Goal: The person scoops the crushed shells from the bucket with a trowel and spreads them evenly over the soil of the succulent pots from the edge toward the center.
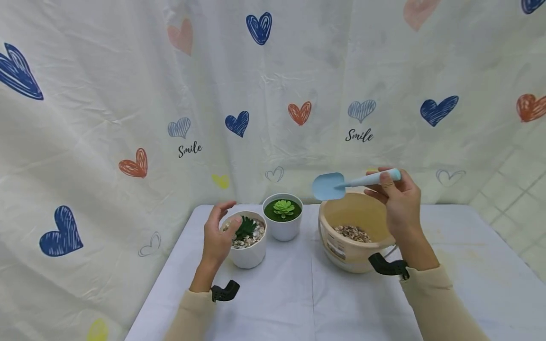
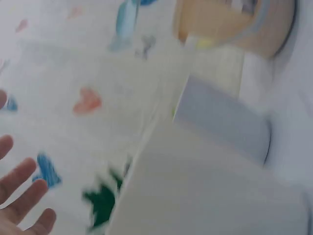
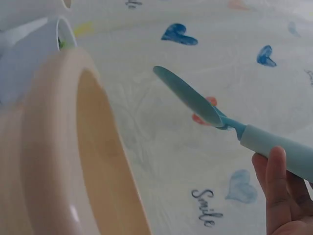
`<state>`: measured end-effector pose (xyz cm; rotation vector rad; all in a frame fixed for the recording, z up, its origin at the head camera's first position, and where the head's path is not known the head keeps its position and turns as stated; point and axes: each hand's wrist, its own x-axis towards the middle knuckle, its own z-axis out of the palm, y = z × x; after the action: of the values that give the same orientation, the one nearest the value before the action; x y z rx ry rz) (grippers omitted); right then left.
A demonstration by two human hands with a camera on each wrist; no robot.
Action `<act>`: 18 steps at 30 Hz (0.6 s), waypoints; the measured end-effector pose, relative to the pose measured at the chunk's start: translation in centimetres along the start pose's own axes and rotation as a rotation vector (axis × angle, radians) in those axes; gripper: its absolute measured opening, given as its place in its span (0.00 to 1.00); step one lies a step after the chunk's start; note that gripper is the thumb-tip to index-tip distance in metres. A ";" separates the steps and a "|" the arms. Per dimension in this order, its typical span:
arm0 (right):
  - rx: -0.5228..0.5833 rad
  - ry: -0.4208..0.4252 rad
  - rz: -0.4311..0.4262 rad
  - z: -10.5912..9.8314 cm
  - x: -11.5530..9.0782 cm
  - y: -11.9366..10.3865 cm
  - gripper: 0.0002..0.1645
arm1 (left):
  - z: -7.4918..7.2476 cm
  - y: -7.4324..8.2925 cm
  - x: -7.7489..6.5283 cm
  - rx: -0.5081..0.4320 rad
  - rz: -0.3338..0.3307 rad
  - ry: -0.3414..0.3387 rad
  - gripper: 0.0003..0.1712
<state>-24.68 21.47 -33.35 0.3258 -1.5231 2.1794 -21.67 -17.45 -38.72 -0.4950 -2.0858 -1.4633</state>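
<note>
Sleeves (image 1: 439, 303) lie foremost: loose left hand (image 1: 217, 237), drifting, could bump nearer pot (image 1: 248, 258) — right hand (image 1: 401, 206) grips shovel (image 1: 329, 186), which, mis-lowered, might clip bucket (image 1: 350, 263).

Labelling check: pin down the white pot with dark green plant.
On the white-covered table, left of the round beige bucket, find the nearer white pot, by the left hand. Pebbles surround its dark green plant; the farther white pot holds a bright green rosette.
</note>
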 end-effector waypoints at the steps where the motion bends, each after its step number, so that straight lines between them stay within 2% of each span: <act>1: -0.017 0.016 -0.001 -0.8 0.0 -0.4 0.23 | 0.7 0.7 -0.2 0.005 0.032 0.011 0.21; 3: -0.056 0.031 -0.002 -2.3 0.0 -1.1 0.23 | 2.4 1.4 -0.6 -0.004 0.092 0.010 0.18; 7: -0.184 0.014 0.016 -4.7 0.1 -1.5 0.19 | 6.5 0.8 -1.4 -0.039 0.178 -0.055 0.15; 10: -0.441 -0.033 0.053 -5.6 -0.1 -1.0 0.18 | 9.8 -0.1 -2.0 -0.066 0.189 -0.112 0.15; 14: -0.835 -0.111 0.045 -5.9 -0.5 0.3 0.20 | 13.5 -0.6 -2.5 -0.095 0.123 -0.179 0.16; 18: -1.009 -0.168 -0.007 -5.8 -0.9 1.3 0.21 | 16.2 -1.0 -2.2 -0.142 0.002 -0.211 0.20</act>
<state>-24.16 26.32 -36.87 0.1615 -2.4481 1.1455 -24.00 -2.50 -45.13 -0.7356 -2.1478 -1.6266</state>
